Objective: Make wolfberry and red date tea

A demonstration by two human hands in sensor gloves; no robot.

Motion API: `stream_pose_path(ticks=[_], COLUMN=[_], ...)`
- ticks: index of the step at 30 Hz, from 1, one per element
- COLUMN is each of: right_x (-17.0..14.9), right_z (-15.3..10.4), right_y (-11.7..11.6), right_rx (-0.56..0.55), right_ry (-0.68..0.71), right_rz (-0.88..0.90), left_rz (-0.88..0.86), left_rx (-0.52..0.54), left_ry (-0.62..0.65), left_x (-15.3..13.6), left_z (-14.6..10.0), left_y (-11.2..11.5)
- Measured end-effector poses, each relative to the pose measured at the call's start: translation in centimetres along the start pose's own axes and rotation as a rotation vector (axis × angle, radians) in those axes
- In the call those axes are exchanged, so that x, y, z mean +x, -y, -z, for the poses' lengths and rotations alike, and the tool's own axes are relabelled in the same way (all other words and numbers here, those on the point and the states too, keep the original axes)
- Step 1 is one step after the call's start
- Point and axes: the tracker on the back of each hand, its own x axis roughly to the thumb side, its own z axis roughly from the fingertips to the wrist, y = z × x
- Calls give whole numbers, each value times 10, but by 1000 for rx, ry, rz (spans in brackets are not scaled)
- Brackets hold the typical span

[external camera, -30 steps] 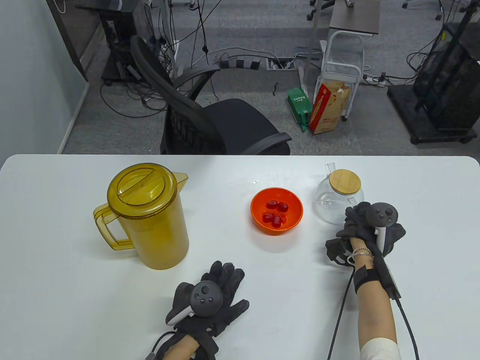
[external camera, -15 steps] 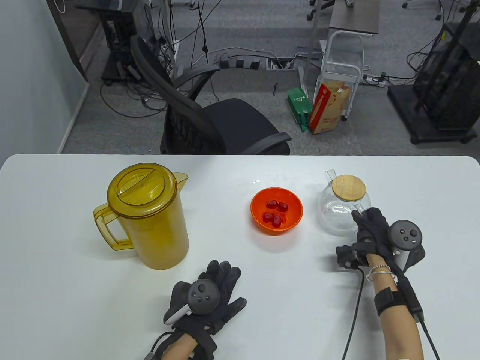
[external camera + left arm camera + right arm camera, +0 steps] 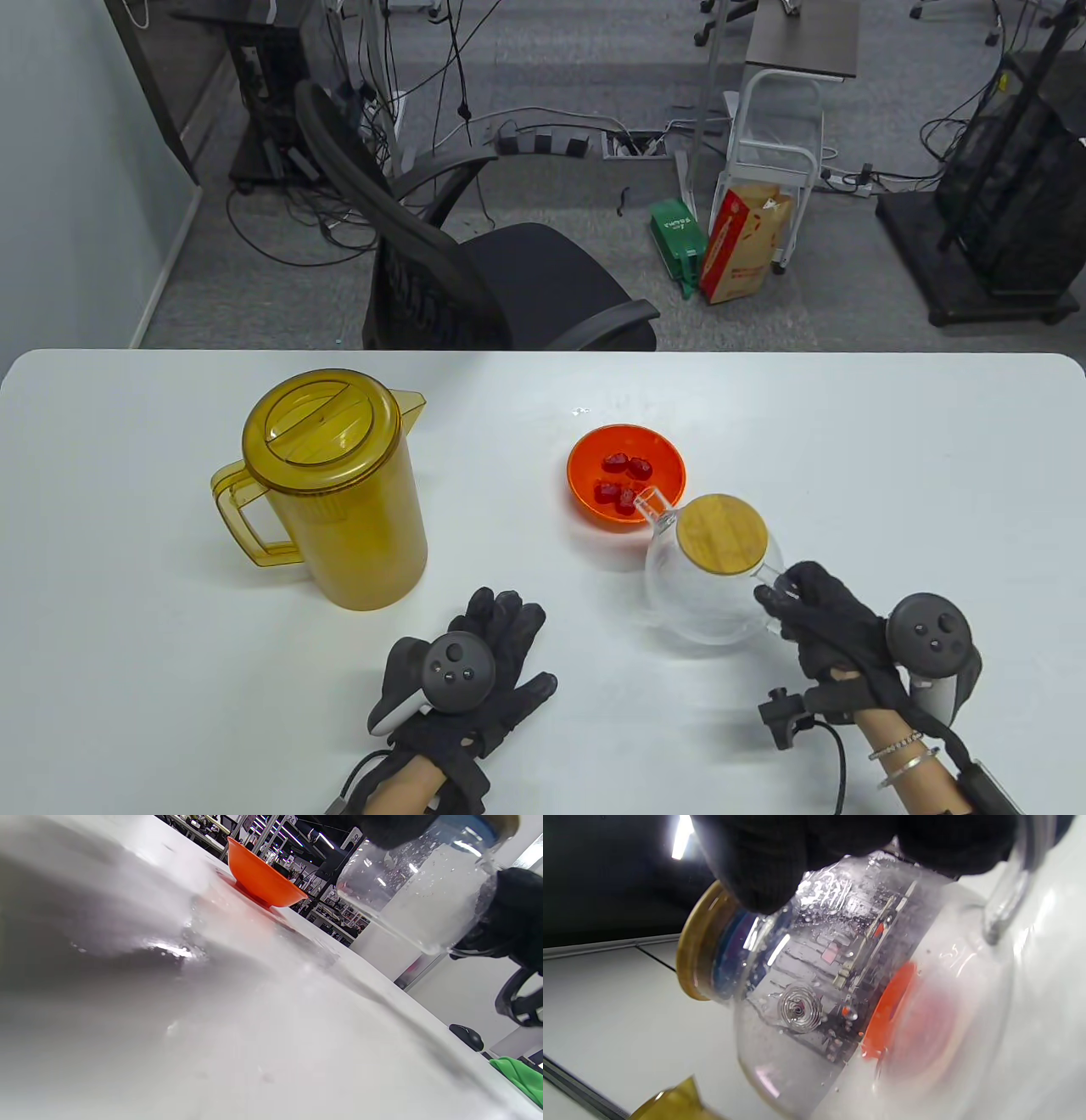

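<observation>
Glass teapot (image 3: 704, 594), bamboo lid (image 3: 722, 535) fitted: held by its handle in the right hand (image 3: 836, 632), fingers closed around it, near right of the white table (image 3: 127, 594); the base is seen clear of the tabletop in the left wrist view. Spout directed toward the orange bowl (image 3: 585, 492) of red dates (image 3: 624, 480), just beyond. Amber pitcher (image 3: 335, 488), lidded: stood far left. Left hand (image 3: 475, 671): laid flat on the table, fingers spread, nothing held.
</observation>
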Motion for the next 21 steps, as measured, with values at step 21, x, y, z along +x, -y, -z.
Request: stream_pose_path(ticks=[21], right_x=[-15], right_z=[-33], right_y=[-86], right_rx=[182], right_ry=[22], right_rz=[1], left_rz=[-9], left_rx=[61], left_ry=[28], left_x=[-1], left_z=[-6], left_y=[-9])
